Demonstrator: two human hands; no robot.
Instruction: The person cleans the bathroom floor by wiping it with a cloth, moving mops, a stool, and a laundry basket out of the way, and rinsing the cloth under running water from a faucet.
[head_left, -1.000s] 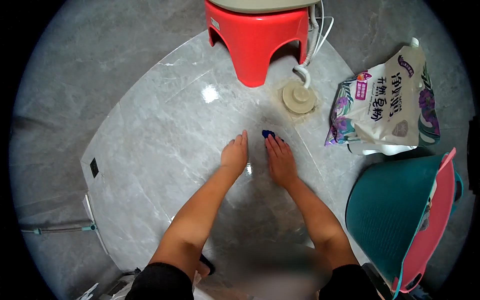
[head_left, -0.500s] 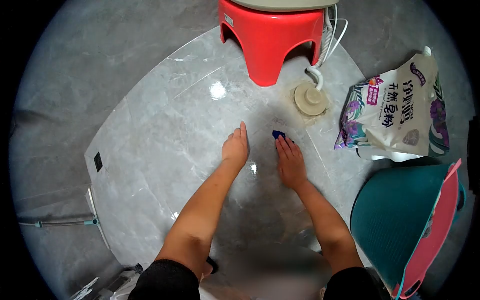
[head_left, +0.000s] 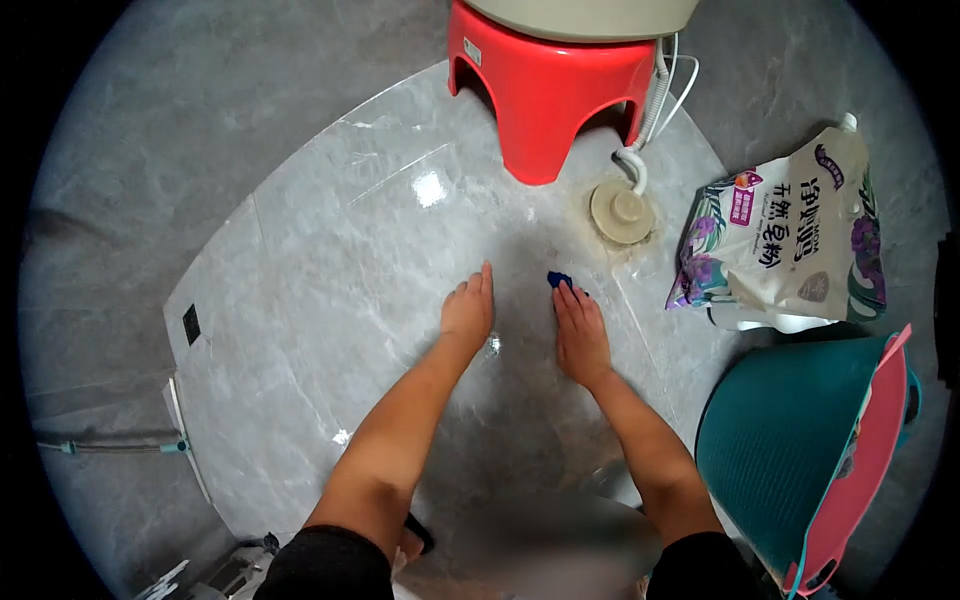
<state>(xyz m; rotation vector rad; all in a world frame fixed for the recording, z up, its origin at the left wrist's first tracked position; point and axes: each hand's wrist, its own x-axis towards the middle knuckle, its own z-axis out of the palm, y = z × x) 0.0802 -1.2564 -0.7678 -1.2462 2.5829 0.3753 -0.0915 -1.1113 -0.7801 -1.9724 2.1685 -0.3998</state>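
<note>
Under the fingers of my right hand (head_left: 582, 335) is a small dark blue piece (head_left: 559, 279), perhaps a cloth or scrubber, mostly hidden and pressed against the grey marbled floor (head_left: 330, 260). My left hand (head_left: 468, 312) rests on the floor to its left, with the index finger stretched forward and nothing visible in it. Beyond my right hand, a round beige drain cover (head_left: 622, 212) with a stained rim has a white hose (head_left: 634, 165) running into it.
A red plastic stool (head_left: 545, 95) stands ahead, carrying a beige appliance (head_left: 590, 15). On the right lie a large soap powder bag (head_left: 785, 225) and a tilted teal basket (head_left: 775, 440) with a pink basin (head_left: 870, 470). A dark square floor drain (head_left: 191, 324) is at left.
The view has shifted slightly, so the stool and drain cover sit lower in it. Both hands stay on the floor in nearly the same places, the right still on the blue piece.
</note>
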